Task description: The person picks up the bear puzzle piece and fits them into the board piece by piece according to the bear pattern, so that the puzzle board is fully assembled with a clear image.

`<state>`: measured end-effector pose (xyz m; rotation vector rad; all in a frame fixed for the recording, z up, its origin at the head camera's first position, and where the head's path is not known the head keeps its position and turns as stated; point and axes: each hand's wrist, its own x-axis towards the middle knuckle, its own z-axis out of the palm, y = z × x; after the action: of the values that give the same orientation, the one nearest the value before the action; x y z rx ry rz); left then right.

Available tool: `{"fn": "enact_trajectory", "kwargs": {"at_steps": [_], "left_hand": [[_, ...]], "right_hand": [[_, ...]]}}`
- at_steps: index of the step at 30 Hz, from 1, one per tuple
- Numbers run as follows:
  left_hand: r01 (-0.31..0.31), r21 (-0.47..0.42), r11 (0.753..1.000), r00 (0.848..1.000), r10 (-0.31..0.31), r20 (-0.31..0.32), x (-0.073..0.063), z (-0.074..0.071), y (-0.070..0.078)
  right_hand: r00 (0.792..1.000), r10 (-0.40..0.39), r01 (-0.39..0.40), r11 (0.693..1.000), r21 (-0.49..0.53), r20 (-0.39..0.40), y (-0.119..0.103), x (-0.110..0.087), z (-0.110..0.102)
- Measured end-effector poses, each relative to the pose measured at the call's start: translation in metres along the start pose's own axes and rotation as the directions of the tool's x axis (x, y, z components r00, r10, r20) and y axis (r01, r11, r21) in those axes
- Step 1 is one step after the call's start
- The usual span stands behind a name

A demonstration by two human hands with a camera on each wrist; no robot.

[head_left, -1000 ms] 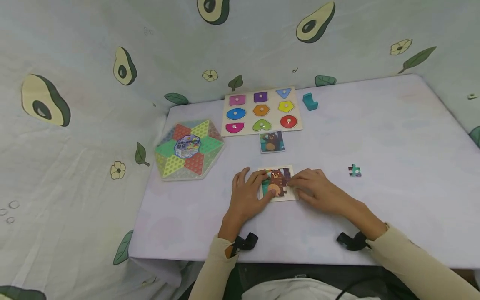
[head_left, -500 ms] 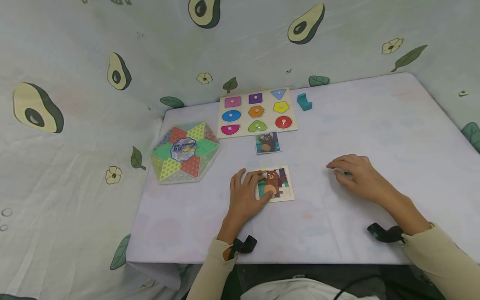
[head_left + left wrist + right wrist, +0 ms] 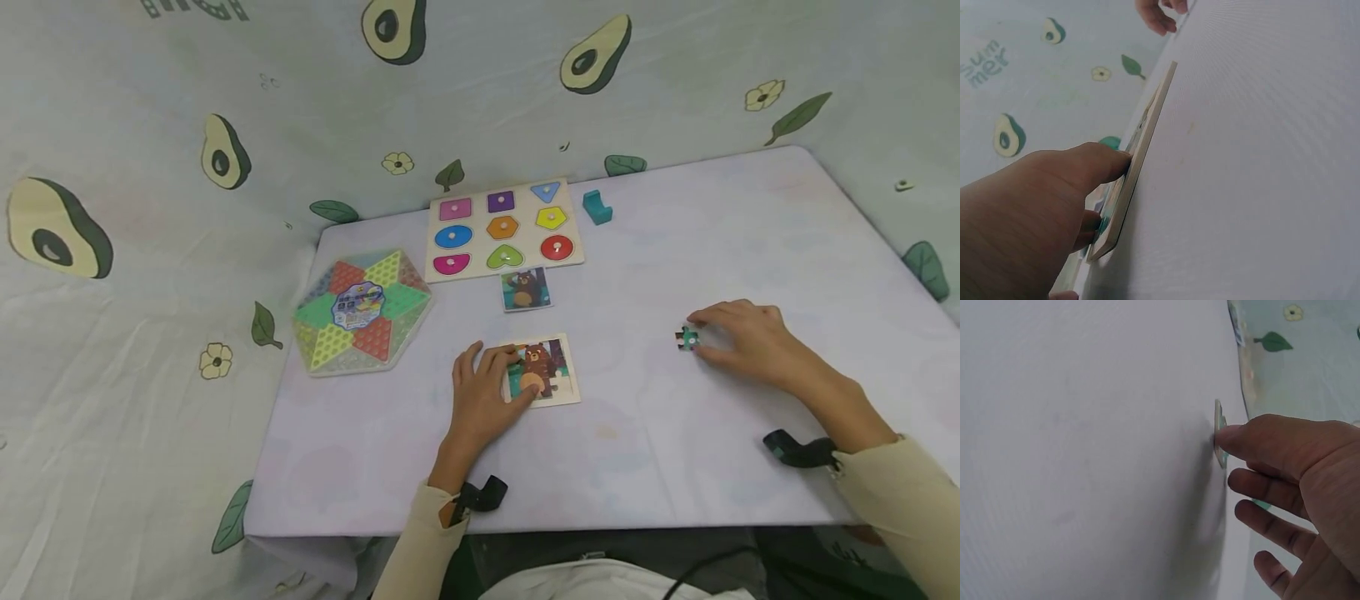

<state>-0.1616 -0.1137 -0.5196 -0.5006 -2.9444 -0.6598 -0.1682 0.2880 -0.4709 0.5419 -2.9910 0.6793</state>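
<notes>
In the head view my left hand [image 3: 482,408] rests on the wooden bear puzzle [image 3: 553,375], thumb and fingertips pressing its left part. The thumb lies on its upper face in the left wrist view, where the pale board [image 3: 1141,153] is seen edge-on. The puzzle shows a brown bear, with a bare gap at its lower right. Off to the right, my right hand [image 3: 757,342] pinches a small green jigsaw piece [image 3: 686,337] between thumb and index finger. From the right wrist, the piece [image 3: 1218,425] appears edge-on near the tabletop; the index fingertip is hidden.
Behind the puzzle lies a bear picture card [image 3: 527,289], touching a wooden shape board [image 3: 480,273] with coloured knobbed shapes. A teal block [image 3: 597,208] sits at the back. On the left is a hexagonal Chinese checkers box [image 3: 360,312].
My right hand has left the puzzle, moved right and taken hold of the loose jigsaw piece. The left hand stays on the puzzle. The head view has shifted slightly.
</notes>
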Motion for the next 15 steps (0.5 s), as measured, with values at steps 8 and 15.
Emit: {"fn": "enact_trajectory", "kwargs": {"at_steps": [8, 15], "left_hand": [[-0.012, 0.008, 1.000, 1.000, 0.012, 0.001, -0.0005, -0.0014, -0.0002], [-0.023, -0.002, 1.000, 1.000, 0.023, -0.010, -0.0011, -0.0004, -0.0012]], "right_hand": [[0.996, -0.092, 0.092, 0.996, -0.015, -0.013, 0.0064, 0.0022, 0.0068], [0.995, -0.100, 0.099, 0.994, -0.049, -0.007, 0.0045, 0.0049, 0.0093]]}}
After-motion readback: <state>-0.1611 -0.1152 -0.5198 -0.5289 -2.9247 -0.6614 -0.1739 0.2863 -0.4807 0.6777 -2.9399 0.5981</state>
